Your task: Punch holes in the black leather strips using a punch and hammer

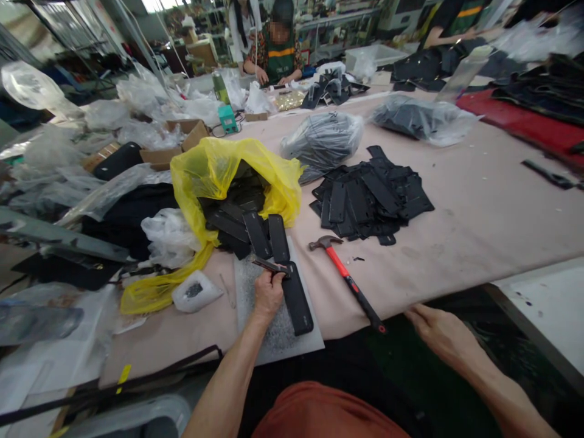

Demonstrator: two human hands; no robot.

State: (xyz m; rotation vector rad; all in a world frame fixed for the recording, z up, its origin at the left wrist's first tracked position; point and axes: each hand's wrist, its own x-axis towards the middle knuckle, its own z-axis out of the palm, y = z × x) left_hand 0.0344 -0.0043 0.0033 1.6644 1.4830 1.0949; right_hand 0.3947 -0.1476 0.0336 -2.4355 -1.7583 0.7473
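My left hand (269,293) is closed round a dark metal tool (269,265), whose right end is over the top of a long black strip (298,301). That strip lies on a speckled pale board (274,331) at the table's near edge. My right hand (424,321) is at the table's front edge, right of the hammer; its fingertips touch or lie near the cloth, and I cannot tell whether it holds anything. The hammer (347,277), red and black, rests on the cloth. Black strips (258,234) spill from a yellow bag (205,170) beyond the board.
A heap of black pieces (365,194) lies behind the hammer. Farther back are two clear bags (322,140) of dark pieces. Plastic bags and an open cardboard box (162,159) crowd the left. A person (279,55) works across the table. Red material (515,118) lies at right.
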